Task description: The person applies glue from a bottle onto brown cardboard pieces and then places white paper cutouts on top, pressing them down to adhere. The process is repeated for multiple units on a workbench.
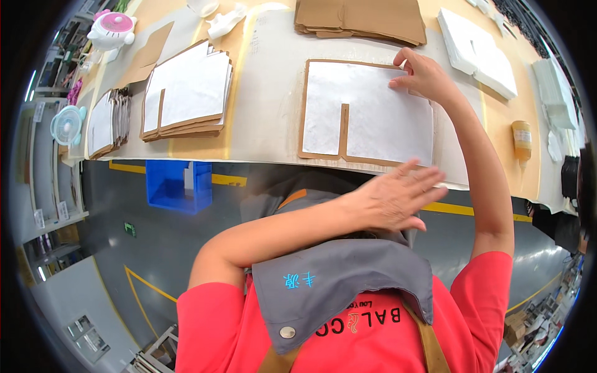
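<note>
Head view, from the left: one pale-blue round fan stands at the tabletop edge, and one pink-and-white rounded item sits farther back. Two stacks of white-faced brown pieces come next, the leftmost stack narrower in view, the second stack fanned, its layers too tight to count. One blue bin is on the floor below. Across the person's front, one grey apron carries light-blue characters, and the red shirt dark lettering. One slotted, white-faced piece with a brown border lies flat before the person; behind it is one brown pile. Left hand: grip released, fingers extended, near the piece's lower right edge. Right hand: thumb and forefinger bent at the piece's upper right corner — I cannot tell whether this grip pinches it. Two white stacks follow, a slotted white stack and a far-right white stack. Between them, nearer the person, is one amber bottle — its pale label too small to read.
</note>
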Demonstrator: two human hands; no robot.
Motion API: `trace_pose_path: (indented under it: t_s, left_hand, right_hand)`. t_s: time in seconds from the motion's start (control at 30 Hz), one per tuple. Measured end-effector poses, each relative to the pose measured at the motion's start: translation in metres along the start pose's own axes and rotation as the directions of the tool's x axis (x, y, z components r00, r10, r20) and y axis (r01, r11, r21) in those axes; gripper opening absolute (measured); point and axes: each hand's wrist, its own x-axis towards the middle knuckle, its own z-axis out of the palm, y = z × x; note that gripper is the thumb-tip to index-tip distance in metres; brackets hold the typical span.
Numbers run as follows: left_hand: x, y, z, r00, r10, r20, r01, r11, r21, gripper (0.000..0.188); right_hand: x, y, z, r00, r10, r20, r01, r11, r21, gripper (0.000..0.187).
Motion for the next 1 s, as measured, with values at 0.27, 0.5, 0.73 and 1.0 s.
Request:
trace_pose_path:
  t_s: [0.27,0.5,0.73,1.0]
  left_hand:
    - [-0.087,-0.059,-0.078,0.926,-0.352,0.136,0.28,0.883,0.378,0.084]
    - [-0.104,-0.059,-0.089,0.914,-0.391,0.11,0.313,0.851,0.422,0.081]
    - [-0.124,-0.085,-0.108,0.754,-0.585,-0.299,0.626,0.778,0.056,0.073]
    - [-0.106,-0.092,-0.112,0.488,-0.863,-0.131,0.268,0.291,-0.918,0.054]
  right_hand:
    - [0.012,0.005,-0.006,0.995,0.054,0.085,-0.066,0.986,0.151,0.033]
    - [-0.003,0.0,-0.013,0.966,0.172,0.195,-0.246,0.851,0.463,0.026]
    - [-0.044,-0.028,-0.019,0.992,0.017,-0.124,0.016,0.964,0.265,0.02]
    - [-0.067,-0.063,-0.06,0.958,0.122,-0.259,0.004,0.899,0.438,0.017]
